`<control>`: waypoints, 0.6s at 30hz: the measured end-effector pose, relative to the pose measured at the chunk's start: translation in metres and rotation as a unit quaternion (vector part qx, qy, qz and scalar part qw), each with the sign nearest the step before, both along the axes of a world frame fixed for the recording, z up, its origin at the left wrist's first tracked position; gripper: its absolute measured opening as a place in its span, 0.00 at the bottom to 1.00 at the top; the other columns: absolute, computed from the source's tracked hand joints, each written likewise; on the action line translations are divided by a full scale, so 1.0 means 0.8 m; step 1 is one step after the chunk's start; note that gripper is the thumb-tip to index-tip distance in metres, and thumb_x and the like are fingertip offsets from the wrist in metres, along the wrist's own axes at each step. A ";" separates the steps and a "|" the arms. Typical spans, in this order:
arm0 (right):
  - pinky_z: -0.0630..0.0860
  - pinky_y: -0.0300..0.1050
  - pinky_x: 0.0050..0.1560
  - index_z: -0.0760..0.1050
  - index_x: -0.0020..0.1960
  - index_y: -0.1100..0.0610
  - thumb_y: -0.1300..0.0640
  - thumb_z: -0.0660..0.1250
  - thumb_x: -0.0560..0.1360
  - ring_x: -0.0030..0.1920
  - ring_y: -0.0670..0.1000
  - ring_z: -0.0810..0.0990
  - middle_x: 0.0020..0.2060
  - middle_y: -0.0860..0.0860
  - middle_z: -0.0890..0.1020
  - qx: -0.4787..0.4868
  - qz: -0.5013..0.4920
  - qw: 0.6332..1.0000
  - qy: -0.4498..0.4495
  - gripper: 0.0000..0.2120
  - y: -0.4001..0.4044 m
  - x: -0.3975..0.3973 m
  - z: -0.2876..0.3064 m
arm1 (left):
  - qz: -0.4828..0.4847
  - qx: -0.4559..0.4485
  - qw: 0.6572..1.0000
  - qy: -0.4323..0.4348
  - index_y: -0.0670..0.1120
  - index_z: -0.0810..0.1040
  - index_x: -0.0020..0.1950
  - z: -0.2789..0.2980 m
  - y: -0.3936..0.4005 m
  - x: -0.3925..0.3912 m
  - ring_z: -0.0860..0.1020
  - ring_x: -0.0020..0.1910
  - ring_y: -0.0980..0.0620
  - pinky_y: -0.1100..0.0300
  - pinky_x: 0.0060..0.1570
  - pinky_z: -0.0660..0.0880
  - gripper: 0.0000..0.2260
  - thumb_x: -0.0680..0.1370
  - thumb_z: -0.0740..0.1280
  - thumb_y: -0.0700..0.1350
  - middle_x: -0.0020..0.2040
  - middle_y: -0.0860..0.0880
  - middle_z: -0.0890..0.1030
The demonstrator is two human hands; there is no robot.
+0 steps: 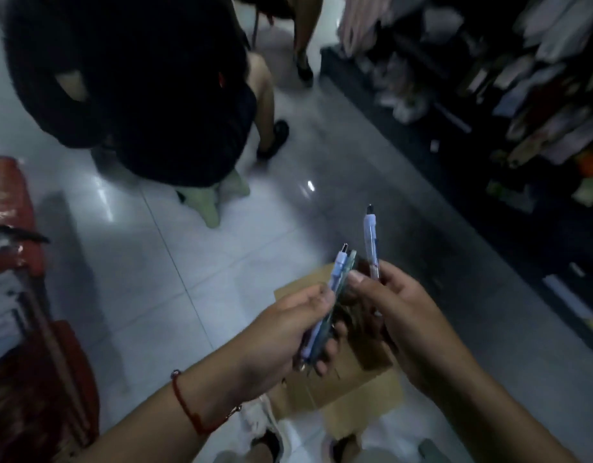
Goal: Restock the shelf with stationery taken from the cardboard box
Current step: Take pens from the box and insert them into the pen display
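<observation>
My left hand point(288, 332) grips a small bunch of pens point(335, 279), a pale blue one and a greenish one, tips pointing up. My right hand point(398, 312) pinches a single pale blue pen point(371, 242) upright between thumb and fingers, just right of the bunch. Both hands hover above the open cardboard box point(352, 396) on the floor; its inside is mostly hidden by my hands. The dark shelf point(489, 182) with hanging stationery packs point(549, 105) runs along the right side.
A person in black sits on a pale green stool point(218, 198) ahead on the left, and another person's legs point(303, 38) stand behind. Red-wrapped bundles point(14, 222) are stacked at the left edge. White floor tiles lie between. My shoes point(271, 432) show below the box.
</observation>
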State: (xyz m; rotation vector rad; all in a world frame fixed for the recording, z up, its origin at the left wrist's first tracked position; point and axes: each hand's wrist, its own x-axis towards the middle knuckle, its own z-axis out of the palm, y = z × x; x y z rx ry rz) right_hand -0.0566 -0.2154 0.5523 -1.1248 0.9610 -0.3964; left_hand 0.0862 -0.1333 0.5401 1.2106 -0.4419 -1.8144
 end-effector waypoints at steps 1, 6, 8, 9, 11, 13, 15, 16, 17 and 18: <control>0.68 0.57 0.41 0.80 0.50 0.55 0.51 0.69 0.76 0.39 0.59 0.72 0.44 0.66 0.80 -0.024 0.002 1.000 0.002 0.08 0.010 0.003 0.027 | -0.002 -0.019 1.000 -0.015 0.44 0.75 0.60 0.027 0.010 0.002 0.75 0.31 0.51 0.59 0.30 0.72 0.15 0.79 0.63 0.52 0.39 0.45 0.77; 0.75 0.57 0.35 0.80 0.50 0.56 0.50 0.69 0.75 0.36 0.57 0.74 0.40 0.65 0.77 -0.076 0.053 0.996 -0.016 0.10 0.056 0.017 0.123 | 0.028 -0.079 0.985 -0.149 0.57 0.76 0.57 0.118 0.071 0.000 0.68 0.28 0.53 0.57 0.31 0.67 0.11 0.83 0.56 0.56 0.34 0.48 0.71; 0.67 0.49 0.31 0.80 0.48 0.55 0.46 0.70 0.74 0.33 0.55 0.66 0.34 0.58 0.71 -0.070 0.082 0.994 -0.027 0.12 0.074 0.020 0.145 | 0.062 -0.088 0.961 -0.256 0.60 0.77 0.49 0.143 0.101 -0.003 0.66 0.28 0.55 0.58 0.30 0.65 0.15 0.80 0.53 0.64 0.33 0.52 0.70; 0.62 0.45 0.30 0.81 0.48 0.55 0.45 0.69 0.73 0.30 0.53 0.63 0.33 0.55 0.68 -0.060 0.095 0.993 -0.043 0.13 0.082 0.020 0.150 | 0.083 -0.094 0.941 -0.314 0.60 0.77 0.48 0.154 0.119 -0.005 0.66 0.28 0.56 0.59 0.30 0.64 0.17 0.79 0.52 0.65 0.31 0.54 0.69; 0.60 0.39 0.26 0.82 0.49 0.54 0.46 0.64 0.77 0.27 0.47 0.62 0.32 0.52 0.65 -0.054 0.134 0.988 -0.053 0.14 0.099 0.017 0.158 | 0.120 -0.108 0.883 -0.441 0.60 0.78 0.50 0.172 0.160 -0.010 0.68 0.28 0.57 0.58 0.31 0.66 0.18 0.78 0.52 0.65 0.31 0.54 0.70; 0.64 0.36 0.25 0.84 0.48 0.51 0.50 0.59 0.81 0.26 0.46 0.65 0.31 0.53 0.69 -0.102 0.212 0.971 -0.041 0.14 0.115 0.016 0.163 | 0.135 -0.095 0.821 -0.547 0.59 0.77 0.52 0.186 0.208 -0.014 0.73 0.33 0.54 0.50 0.36 0.70 0.18 0.78 0.52 0.66 0.36 0.49 0.75; 0.68 0.38 0.28 0.84 0.45 0.48 0.54 0.60 0.81 0.28 0.46 0.72 0.33 0.54 0.76 -0.157 0.294 0.942 -0.040 0.14 0.131 0.019 0.166 | 0.156 -0.059 0.780 -0.604 0.57 0.75 0.55 0.195 0.261 -0.017 0.76 0.38 0.53 0.47 0.42 0.74 0.18 0.79 0.54 0.67 0.40 0.49 0.77; 0.70 0.39 0.30 0.84 0.45 0.46 0.56 0.62 0.80 0.30 0.46 0.74 0.34 0.53 0.78 -0.172 0.323 0.930 -0.040 0.14 0.141 0.023 0.168 | 0.170 -0.036 0.760 -0.627 0.58 0.73 0.56 0.199 0.288 -0.021 0.77 0.40 0.54 0.47 0.44 0.76 0.18 0.78 0.54 0.67 0.42 0.51 0.78; 0.71 0.39 0.31 0.84 0.47 0.43 0.57 0.64 0.79 0.31 0.46 0.75 0.33 0.50 0.78 -0.190 0.355 0.915 -0.040 0.13 0.151 0.027 0.169 | 0.183 -0.008 0.741 -0.646 0.59 0.71 0.57 0.203 0.315 -0.025 0.78 0.42 0.54 0.47 0.45 0.76 0.17 0.77 0.53 0.67 0.43 0.52 0.79; 0.71 0.39 0.32 0.84 0.49 0.40 0.57 0.66 0.78 0.31 0.45 0.75 0.31 0.47 0.77 -0.209 0.379 0.901 -0.034 0.13 0.164 0.034 0.172 | 0.200 0.019 0.725 -0.659 0.61 0.70 0.56 0.207 0.341 -0.031 0.78 0.42 0.55 0.48 0.46 0.77 0.15 0.76 0.53 0.67 0.43 0.52 0.79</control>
